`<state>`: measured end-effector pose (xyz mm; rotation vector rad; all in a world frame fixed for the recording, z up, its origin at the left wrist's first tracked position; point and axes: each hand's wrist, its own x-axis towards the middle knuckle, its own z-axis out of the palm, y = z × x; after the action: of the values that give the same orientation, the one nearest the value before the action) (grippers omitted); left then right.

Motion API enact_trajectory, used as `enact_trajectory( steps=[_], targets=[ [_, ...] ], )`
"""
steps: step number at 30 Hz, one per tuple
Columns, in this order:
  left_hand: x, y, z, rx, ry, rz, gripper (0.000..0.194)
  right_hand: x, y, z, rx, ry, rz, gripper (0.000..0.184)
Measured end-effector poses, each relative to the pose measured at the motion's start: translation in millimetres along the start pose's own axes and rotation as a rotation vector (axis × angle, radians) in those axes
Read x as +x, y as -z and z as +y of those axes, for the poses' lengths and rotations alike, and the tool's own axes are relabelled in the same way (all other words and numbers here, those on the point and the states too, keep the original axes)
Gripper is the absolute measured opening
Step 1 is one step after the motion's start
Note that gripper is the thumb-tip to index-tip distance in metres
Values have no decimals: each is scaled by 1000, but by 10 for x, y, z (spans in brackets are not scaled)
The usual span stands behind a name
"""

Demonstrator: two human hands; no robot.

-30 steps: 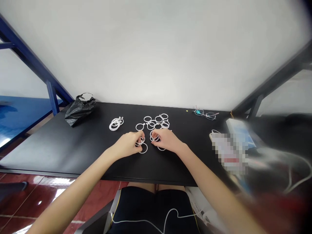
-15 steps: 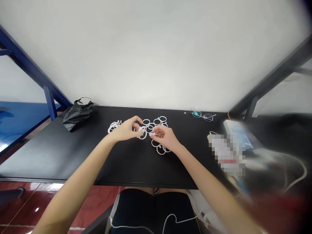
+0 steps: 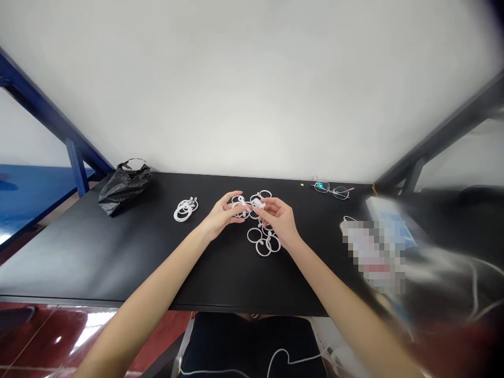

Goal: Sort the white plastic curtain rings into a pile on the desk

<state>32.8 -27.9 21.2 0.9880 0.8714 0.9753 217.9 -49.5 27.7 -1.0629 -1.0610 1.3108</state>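
Note:
My left hand (image 3: 221,216) pinches a white plastic curtain ring (image 3: 241,200) whose small round eyelet points up; fingers hide part of it. Close beside it, my right hand (image 3: 280,219) grips a small white clip (image 3: 258,203) between thumb and fingers. Whether ring and clip touch I cannot tell. Several loose white rings (image 3: 263,255) with small knobs lie on the black table under and in front of the right hand. Left of my left hand is a small heap of white rings (image 3: 182,211), stacked partly over one another.
A crumpled black plastic bag (image 3: 124,188) lies at the back left of the black table (image 3: 129,247). Eyeglasses (image 3: 333,190) rest near the wall at right. Further right are a blurred-out item (image 3: 372,254), a white and blue box (image 3: 391,223) and pale cables.
My left hand has moved right, away from the heap of rings, which now shows fully. My right hand has shifted slightly right. The view has also moved a little.

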Motion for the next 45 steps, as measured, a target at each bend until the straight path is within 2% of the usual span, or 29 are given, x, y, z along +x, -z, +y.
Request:
enact_trajectory(
  steps=[4,9,13,17,20,22,26,29,31,35,38,41,43,45],
  targets=[
    [-8,-27,-16,43,-28,28,70,-9,-19,14,9,4,-5,42],
    [-22,-66,-19,29,19,27,54,-18,-30,36,-20,-2,-53,40],
    [-31,-104,-30,-29,42,-16,50,-43,-41,66,-115,80,-80,32],
    [-39,-118,-17,-285,63,-80,39,-79,-45,114,-289,283,-45,22],
    [-52,-102,15,-399,71,-131,42,-94,-35,138,-361,402,47,15],
    [-61,-87,37,-403,85,-173,45,-93,-23,143,-343,394,88,13],
    [-72,-63,68,-419,124,-296,50,-78,-9,137,-302,338,84,14],
    [-86,-59,81,-456,127,-377,56,-69,-12,124,-346,367,119,12],
    [-104,-68,90,-489,123,-388,59,-65,-16,113,-366,380,107,11],
    [-138,-103,114,-515,118,-335,63,-53,-13,93,-361,346,61,26],
    [-127,-101,123,-455,93,-262,59,-35,-4,81,-321,288,59,37],
    [-91,-62,114,-372,57,-200,55,-28,-8,69,-241,195,-23,50],
    [-77,-39,106,-309,57,-236,59,-39,-23,61,-175,119,-141,63],
    [-82,-35,101,-234,89,-323,62,-58,-40,57,-121,57,-265,69]
  ],
)
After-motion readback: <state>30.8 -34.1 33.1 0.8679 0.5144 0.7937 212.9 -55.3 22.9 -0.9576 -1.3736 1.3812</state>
